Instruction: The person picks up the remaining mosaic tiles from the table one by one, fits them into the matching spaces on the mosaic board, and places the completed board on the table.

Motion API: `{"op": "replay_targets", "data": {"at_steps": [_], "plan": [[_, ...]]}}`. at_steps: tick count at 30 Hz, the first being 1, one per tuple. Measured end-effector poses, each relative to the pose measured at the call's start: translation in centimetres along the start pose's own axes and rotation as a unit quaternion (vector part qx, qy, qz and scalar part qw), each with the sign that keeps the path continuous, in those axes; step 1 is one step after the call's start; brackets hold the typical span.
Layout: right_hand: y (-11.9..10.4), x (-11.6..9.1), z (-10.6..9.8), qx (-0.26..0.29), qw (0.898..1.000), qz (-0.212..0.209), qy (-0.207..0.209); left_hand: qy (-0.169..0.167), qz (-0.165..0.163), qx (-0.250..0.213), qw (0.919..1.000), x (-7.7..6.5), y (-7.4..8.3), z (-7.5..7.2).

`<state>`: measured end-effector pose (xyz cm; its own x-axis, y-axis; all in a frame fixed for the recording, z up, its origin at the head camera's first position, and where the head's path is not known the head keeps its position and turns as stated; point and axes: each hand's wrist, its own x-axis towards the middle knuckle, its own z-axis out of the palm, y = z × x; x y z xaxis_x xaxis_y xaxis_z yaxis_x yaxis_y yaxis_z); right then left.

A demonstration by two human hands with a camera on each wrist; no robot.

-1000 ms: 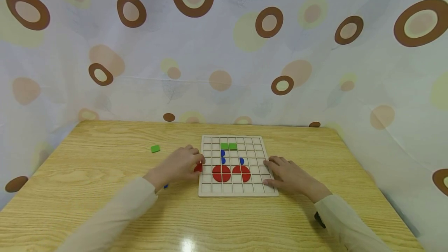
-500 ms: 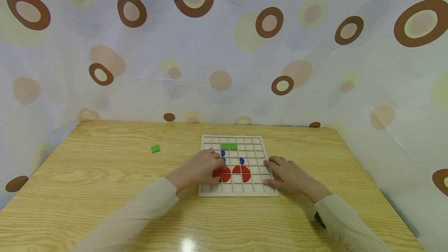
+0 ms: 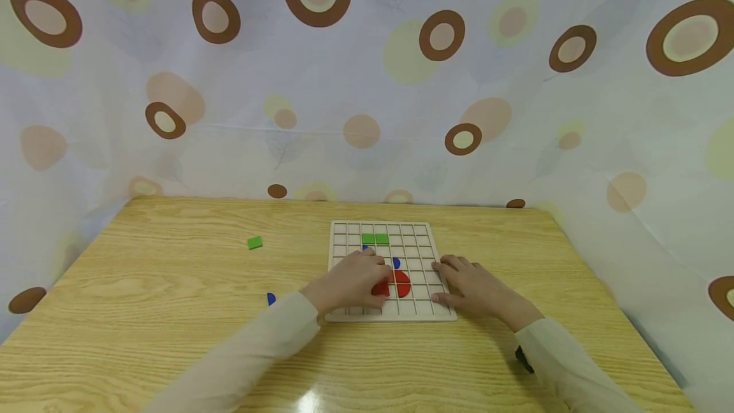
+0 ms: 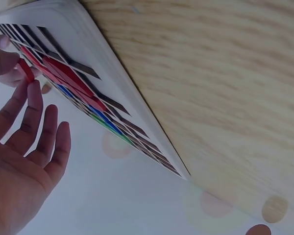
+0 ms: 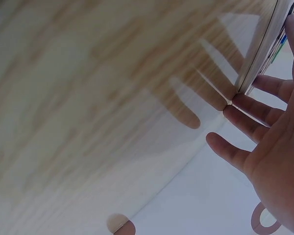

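Observation:
My left hand [image 3: 351,280] is over the white grid board [image 3: 421,311], pinching a small flat red piece [image 4: 25,71] between thumb and fingertips. Just right of it, red curved pieces [image 3: 404,284] lie in the grid. A blue half-round piece [image 3: 396,263] sits above them, and two green squares [image 3: 375,239] lie side by side further back. Another blue piece [image 3: 364,248] is mostly covered by my left hand, as are the red pieces at left. Along the board's right edge rests my right hand [image 3: 478,289], its fingers fairly straight and touching the rim.
On the wooden table [image 3: 201,266], left of the board, lie a loose green square [image 3: 255,243] and a loose blue half-round piece [image 3: 271,299]. A small black object [image 3: 524,359] shows beside the right sleeve. A patterned curtain [image 3: 361,81] hangs behind the table.
My left hand has carried the red piece rightward from the board's left edge to over its middle. The loose blue piece has come back into sight. The right hand stays put.

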<state>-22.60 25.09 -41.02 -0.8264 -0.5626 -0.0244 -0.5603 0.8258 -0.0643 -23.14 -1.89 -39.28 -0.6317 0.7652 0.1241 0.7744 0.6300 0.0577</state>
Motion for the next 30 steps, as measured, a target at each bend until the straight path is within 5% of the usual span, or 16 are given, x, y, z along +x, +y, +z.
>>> {"op": "replay_targets", "data": {"at_steps": [13,30], "plan": [[-0.1,0.1,0.0,0.000,1.000,-0.001,-0.001,-0.010,-0.028,0.006,0.9995,1.5,0.9,0.8],[0.0,0.1,0.0,-0.006,1.000,0.002,0.001,-0.015,-0.037,0.021,0.9990,1.3,1.2,0.5]]}}
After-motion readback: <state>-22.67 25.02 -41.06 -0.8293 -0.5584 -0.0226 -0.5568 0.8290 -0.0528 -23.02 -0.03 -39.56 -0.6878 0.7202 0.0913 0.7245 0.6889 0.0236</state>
